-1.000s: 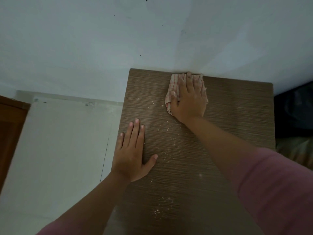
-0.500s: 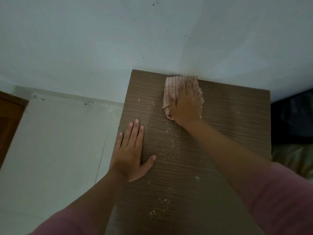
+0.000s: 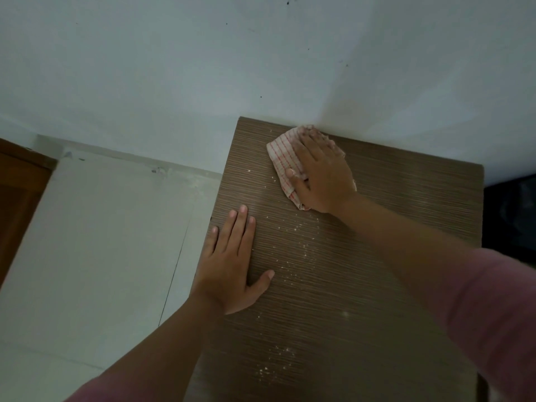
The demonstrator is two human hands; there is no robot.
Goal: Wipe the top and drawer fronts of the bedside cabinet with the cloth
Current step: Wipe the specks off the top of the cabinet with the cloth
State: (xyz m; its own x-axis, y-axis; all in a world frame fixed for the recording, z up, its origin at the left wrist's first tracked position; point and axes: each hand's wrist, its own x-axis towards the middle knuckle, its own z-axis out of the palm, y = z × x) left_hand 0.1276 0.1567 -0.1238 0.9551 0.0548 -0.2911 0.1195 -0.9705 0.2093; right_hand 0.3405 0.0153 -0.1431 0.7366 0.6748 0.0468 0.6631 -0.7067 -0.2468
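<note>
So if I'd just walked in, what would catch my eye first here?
Probably the right hand pressing a red-striped white cloth flat on the far edge of the brown wood-grain cabinet top, right against the pale wall. Next, the left hand lies flat near the top's left edge, and white crumbs trail down the middle between the two arms.
</note>
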